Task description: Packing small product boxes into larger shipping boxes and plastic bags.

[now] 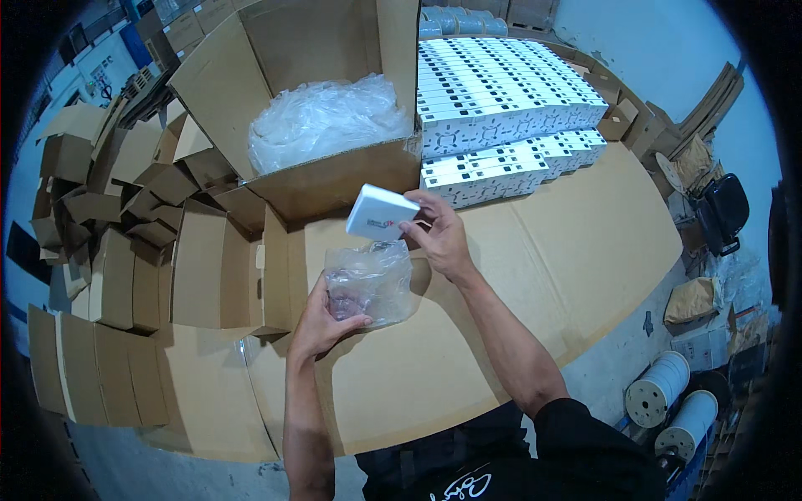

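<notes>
One wide, brown, cardboard-covered table (601, 242) is filling the centre. Toward its far edge, one big open brown carton (334, 188) is holding crumpled clear plastic (330, 121), pieces uncountable; toward the far right corner, patterned white boxes (501, 92) are standing in two tiers, too many to count. Between carton and near edge, the left hand (320, 324) is gripping one limp clear plastic bag (372, 288), thumb in front; the right hand (443, 238) is pinching one small flat white box (378, 214) just beyond it. The step seems to be bringing box and bag together, the next move calling for a steady grip on slack plastic.
</notes>
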The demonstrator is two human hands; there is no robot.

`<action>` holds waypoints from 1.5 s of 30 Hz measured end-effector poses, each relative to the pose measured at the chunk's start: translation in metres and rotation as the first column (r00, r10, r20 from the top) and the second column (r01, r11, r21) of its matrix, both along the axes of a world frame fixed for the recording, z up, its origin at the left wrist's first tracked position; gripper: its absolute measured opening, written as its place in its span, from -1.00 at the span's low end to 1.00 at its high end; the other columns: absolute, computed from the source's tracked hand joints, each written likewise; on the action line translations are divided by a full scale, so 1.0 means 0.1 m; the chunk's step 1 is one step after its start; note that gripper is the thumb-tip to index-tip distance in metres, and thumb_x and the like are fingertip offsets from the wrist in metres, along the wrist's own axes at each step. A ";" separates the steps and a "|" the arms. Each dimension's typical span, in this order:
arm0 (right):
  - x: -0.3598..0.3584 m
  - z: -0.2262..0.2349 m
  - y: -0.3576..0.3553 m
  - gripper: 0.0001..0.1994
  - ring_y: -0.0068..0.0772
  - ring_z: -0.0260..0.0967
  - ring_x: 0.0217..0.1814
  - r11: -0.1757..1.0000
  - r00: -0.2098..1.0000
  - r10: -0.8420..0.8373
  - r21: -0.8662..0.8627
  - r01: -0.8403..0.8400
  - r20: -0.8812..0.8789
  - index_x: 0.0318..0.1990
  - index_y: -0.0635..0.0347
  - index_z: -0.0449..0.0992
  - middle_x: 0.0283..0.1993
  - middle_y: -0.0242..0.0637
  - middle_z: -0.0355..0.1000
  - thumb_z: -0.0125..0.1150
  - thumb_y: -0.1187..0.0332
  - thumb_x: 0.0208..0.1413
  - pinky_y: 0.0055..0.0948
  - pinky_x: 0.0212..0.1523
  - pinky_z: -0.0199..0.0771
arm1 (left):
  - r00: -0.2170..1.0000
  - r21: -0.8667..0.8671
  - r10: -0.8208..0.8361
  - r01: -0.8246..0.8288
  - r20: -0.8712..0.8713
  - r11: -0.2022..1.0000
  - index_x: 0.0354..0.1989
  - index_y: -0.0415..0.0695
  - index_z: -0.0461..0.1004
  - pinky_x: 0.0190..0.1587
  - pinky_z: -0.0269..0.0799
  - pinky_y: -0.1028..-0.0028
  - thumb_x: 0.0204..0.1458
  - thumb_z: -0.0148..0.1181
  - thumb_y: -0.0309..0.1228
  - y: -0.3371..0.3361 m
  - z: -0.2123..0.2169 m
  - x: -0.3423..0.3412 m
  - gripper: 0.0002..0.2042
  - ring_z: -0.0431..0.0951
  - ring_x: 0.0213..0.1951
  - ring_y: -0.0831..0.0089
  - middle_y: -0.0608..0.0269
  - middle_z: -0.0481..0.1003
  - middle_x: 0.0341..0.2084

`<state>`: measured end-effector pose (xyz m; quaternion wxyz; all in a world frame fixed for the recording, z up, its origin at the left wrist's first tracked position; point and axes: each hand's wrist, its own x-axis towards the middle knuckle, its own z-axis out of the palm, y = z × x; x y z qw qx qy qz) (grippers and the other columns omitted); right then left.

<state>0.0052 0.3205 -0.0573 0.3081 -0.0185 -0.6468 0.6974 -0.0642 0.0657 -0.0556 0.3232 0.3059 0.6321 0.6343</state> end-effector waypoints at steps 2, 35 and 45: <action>0.00 0.04 0.00 -0.56 -0.37 0.51 0.05 0.996 0.994 -0.064 -0.065 0.058 -0.092 0.12 0.22 0.27 -0.02 -0.17 0.44 0.26 0.70 0.14 -0.43 -0.03 0.66 | 1.000 -0.008 -0.006 0.006 0.010 1.000 0.33 -0.21 0.18 0.18 0.44 0.35 -0.20 0.58 -0.60 0.00 0.01 0.00 -0.13 0.44 0.11 0.41 0.21 0.42 0.10; 0.16 0.05 -0.01 -0.70 -0.61 0.28 -0.01 0.883 0.923 0.380 -0.323 -0.340 0.067 0.01 0.10 0.22 -0.08 -0.46 0.21 0.25 0.44 0.28 -0.51 -0.05 0.45 | 0.999 -0.012 0.012 -0.013 -0.053 1.000 0.16 -0.24 0.26 0.14 0.45 0.38 -0.18 0.55 -0.62 0.05 0.07 0.01 -0.30 0.48 0.05 0.42 0.17 0.45 0.01; 0.16 0.13 -0.08 -0.73 -0.62 0.30 -0.05 0.937 0.945 0.315 -0.189 -0.294 0.088 -0.03 0.14 0.30 -0.10 -0.48 0.25 0.27 0.51 0.23 -0.51 -0.01 0.40 | 0.999 0.048 0.019 -0.021 0.034 0.999 0.11 -0.27 0.36 0.08 0.44 0.42 -0.01 0.46 -0.55 0.13 0.04 0.08 -0.48 0.47 0.01 0.47 0.19 0.50 -0.04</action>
